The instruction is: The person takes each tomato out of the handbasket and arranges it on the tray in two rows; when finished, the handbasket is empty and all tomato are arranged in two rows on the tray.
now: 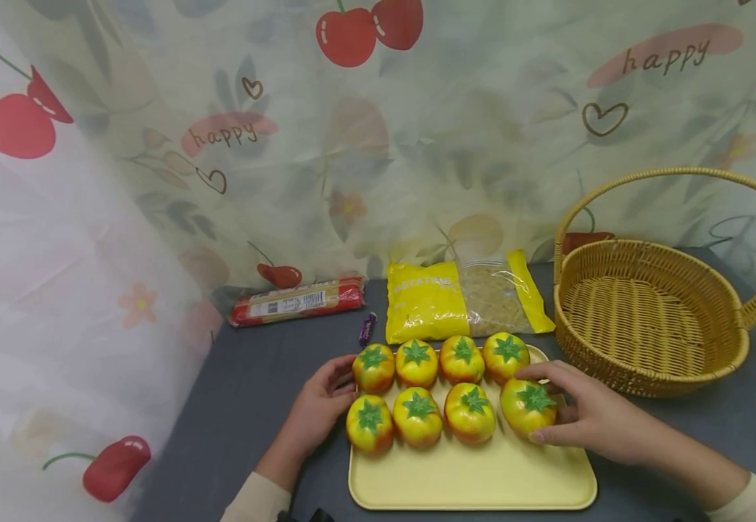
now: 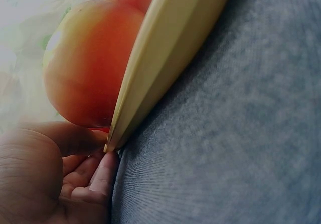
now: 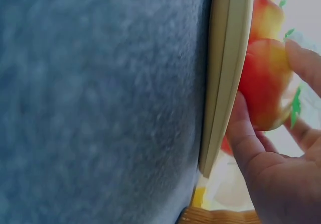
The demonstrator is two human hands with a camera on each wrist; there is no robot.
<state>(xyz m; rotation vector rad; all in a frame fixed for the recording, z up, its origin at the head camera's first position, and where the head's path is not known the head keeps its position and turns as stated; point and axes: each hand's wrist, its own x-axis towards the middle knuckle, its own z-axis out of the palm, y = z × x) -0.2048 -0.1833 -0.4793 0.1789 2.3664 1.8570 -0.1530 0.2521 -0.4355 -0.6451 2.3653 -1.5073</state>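
Observation:
Several yellow-and-red tomatoes with green star-shaped tops stand in two rows on a pale yellow tray (image 1: 469, 478). At the tray's left side is my left hand (image 1: 320, 403). In the left wrist view the thumb and fingers (image 2: 103, 176) pinch the tray's rim, just beside one tomato (image 2: 95, 63). My right hand (image 1: 602, 413) holds the tomato (image 1: 526, 407) at the right end of the front row, its thumb on the near side and its fingers round the far side. The right wrist view has this tomato (image 3: 263, 81) between the fingers, low by the tray edge.
Behind the tray lie a yellow pasta bag (image 1: 426, 304), a red-ended pack of noodles (image 1: 299, 301) and a small purple wrapped candy (image 1: 367, 329). A wicker basket (image 1: 651, 373) with a tall handle stands at the right. A printed curtain (image 1: 378, 181) hangs behind the dark table (image 1: 234, 406).

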